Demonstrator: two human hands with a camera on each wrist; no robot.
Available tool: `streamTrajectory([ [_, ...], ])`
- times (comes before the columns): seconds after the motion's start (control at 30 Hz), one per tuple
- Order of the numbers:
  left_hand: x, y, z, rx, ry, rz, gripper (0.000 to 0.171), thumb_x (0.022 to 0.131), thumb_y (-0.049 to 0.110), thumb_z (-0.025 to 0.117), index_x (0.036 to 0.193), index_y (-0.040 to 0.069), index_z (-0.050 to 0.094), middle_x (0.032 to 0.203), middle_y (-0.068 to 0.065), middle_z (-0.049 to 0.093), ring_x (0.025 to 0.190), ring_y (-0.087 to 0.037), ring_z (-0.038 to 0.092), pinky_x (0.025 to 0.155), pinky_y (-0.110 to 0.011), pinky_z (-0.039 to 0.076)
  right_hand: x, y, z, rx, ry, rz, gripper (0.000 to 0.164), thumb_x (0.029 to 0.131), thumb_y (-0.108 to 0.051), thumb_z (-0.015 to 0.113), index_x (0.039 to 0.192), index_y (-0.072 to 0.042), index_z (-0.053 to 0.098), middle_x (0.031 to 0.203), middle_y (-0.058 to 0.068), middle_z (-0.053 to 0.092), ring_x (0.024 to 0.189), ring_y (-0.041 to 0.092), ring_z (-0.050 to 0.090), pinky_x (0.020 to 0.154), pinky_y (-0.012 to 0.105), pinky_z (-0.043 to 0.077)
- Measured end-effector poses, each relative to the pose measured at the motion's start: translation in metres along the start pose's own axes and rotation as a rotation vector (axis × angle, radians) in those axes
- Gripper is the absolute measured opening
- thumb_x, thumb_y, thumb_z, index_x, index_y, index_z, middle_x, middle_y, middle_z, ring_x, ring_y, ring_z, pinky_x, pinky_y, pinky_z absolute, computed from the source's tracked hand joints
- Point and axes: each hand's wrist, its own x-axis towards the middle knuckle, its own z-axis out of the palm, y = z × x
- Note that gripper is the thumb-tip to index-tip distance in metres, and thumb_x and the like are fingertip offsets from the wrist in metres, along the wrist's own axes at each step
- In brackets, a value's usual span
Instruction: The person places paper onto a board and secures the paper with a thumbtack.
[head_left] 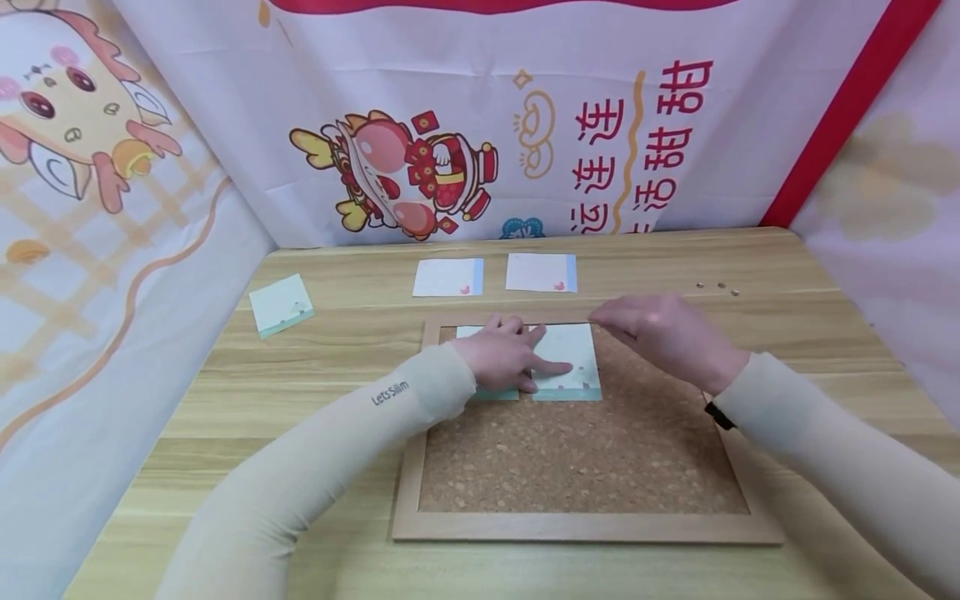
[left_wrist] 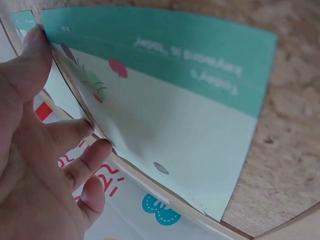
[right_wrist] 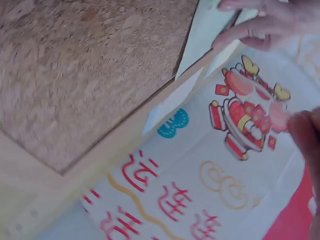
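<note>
Two pale green paper notes with darker green bands lie side by side at the top of a framed corkboard (head_left: 592, 467). My left hand (head_left: 504, 354) spreads across them, fingers apart; one finger lies on the right note (head_left: 562, 337). A small silver thumbtack (left_wrist: 161, 168) shows on the left note (left_wrist: 180, 130) in the left wrist view. My right hand (head_left: 667, 333) is over the board's top right part, fingertips near the top frame just right of the right note. In the right wrist view only part of this hand (right_wrist: 307, 137) shows; I cannot tell whether it pinches something small.
Behind the board lie two white notes with blue edges, a left one (head_left: 447, 277) and a right one (head_left: 542, 272). Another green note (head_left: 281, 305) lies at the far left. Several small metal tacks (head_left: 722, 286) sit at the back right. A printed cloth (head_left: 465, 100) hangs behind the table.
</note>
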Motion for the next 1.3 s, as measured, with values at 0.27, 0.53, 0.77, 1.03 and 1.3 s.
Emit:
streamTrajectory([
  [0.27,-0.002,0.001,0.000,0.046,0.025,0.010,0.056,0.099,0.044,0.055,0.150,0.049,0.033,0.162,-0.015,0.023,0.125,-0.027,0.036,0.105,-0.049,0.027,0.000,-0.029,0.004,-0.214,0.254,-0.452,0.033,0.106,-0.002,0.040,0.113,0.001,0.072,0.106,0.017,0.073,0.083,0.027,0.073,0.054,0.036,0.055],
  [0.53,0.000,0.000,0.001,0.059,0.008,-0.018,0.053,0.099,0.048,0.053,0.149,0.048,0.035,0.162,-0.011,0.021,0.127,-0.026,0.036,0.099,-0.043,0.029,0.004,-0.053,0.001,-0.256,0.373,-0.709,0.026,0.101,0.000,0.050,0.113,0.006,0.072,0.106,0.022,0.071,0.089,0.028,0.073,0.054,0.031,0.055],
  [0.77,0.000,0.000,0.001,0.069,0.002,-0.016,0.052,0.099,0.049,0.051,0.149,0.048,0.034,0.163,-0.011,0.021,0.129,-0.026,0.035,0.097,-0.041,0.030,0.007,-0.059,-0.003,-0.227,0.390,-0.710,0.028,0.103,-0.001,0.046,0.113,0.008,0.070,0.104,0.022,0.072,0.088,0.028,0.073,0.058,0.034,0.056],
  [1.03,-0.001,0.001,0.000,0.031,0.011,0.013,0.055,0.100,0.042,0.055,0.150,0.050,0.032,0.162,-0.015,0.021,0.129,-0.028,0.035,0.109,-0.052,0.023,0.013,-0.016,0.003,0.022,0.219,-0.210,0.022,0.092,0.011,0.059,0.107,0.002,0.072,0.103,0.014,0.071,0.090,0.027,0.070,0.073,0.037,0.057],
  [1.3,-0.002,0.001,0.001,0.015,0.000,0.003,0.055,0.101,0.040,0.053,0.150,0.051,0.032,0.163,-0.013,0.020,0.127,-0.027,0.034,0.107,-0.047,0.023,0.033,0.033,0.016,0.371,-0.025,0.409,0.014,0.090,0.003,0.068,0.098,-0.005,0.076,0.093,0.006,0.073,0.086,0.022,0.069,0.075,0.041,0.055],
])
